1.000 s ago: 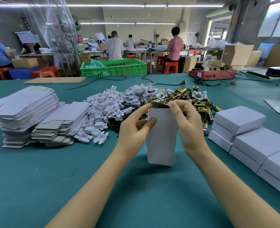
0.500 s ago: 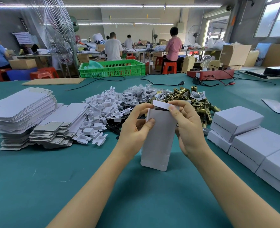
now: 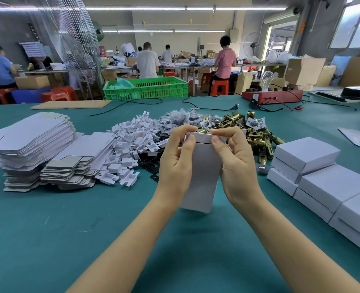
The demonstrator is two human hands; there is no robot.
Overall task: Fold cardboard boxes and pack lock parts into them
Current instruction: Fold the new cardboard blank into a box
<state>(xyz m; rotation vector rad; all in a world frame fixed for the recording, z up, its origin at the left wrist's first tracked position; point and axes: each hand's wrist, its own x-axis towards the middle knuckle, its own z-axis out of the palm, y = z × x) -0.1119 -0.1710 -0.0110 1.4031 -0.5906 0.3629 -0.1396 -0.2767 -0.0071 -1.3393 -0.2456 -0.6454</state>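
Both hands, left hand [image 3: 175,163] and right hand [image 3: 237,166], pinch the upright box [image 3: 204,176], thumbs pressing its top flap [image 3: 204,138]. Uneven thumb pressure may buckle the flap instead of tucking it.

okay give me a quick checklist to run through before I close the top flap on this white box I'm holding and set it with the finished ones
1. Both hands hold the box: ok. The left hand and right hand grip the white box at its upper end.
2. Top flap folded over: ok, both thumbs press its front edge.
3. Flap tucked in fully: cannot tell, a seam line shows.
4. Lock part inside: cannot tell, the box hides its contents.
5. Bottom end closed: cannot tell from this angle.
6. Room beside the finished boxes: ok, bare green table lies in front of them.
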